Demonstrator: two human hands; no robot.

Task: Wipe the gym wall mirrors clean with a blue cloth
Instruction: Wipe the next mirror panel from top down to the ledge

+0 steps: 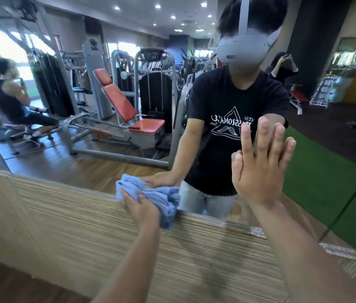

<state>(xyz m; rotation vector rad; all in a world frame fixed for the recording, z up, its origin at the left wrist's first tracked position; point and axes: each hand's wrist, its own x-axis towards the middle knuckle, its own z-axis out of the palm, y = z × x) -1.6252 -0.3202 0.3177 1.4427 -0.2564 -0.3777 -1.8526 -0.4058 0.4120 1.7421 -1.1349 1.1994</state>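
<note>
A wide wall mirror fills the upper view and reflects the gym and me. My left hand grips a bunched blue cloth against the mirror's bottom edge, just above the striped wall panel. My right hand lies flat on the glass with straight fingers pointing up, to the right of the cloth. The cloth's reflection merges with the cloth at the glass.
A striped wood-look panel runs below the mirror. A vertical seam splits the mirror at right. Reflected in the glass are weight machines, a red seat, a seated person at left and green flooring.
</note>
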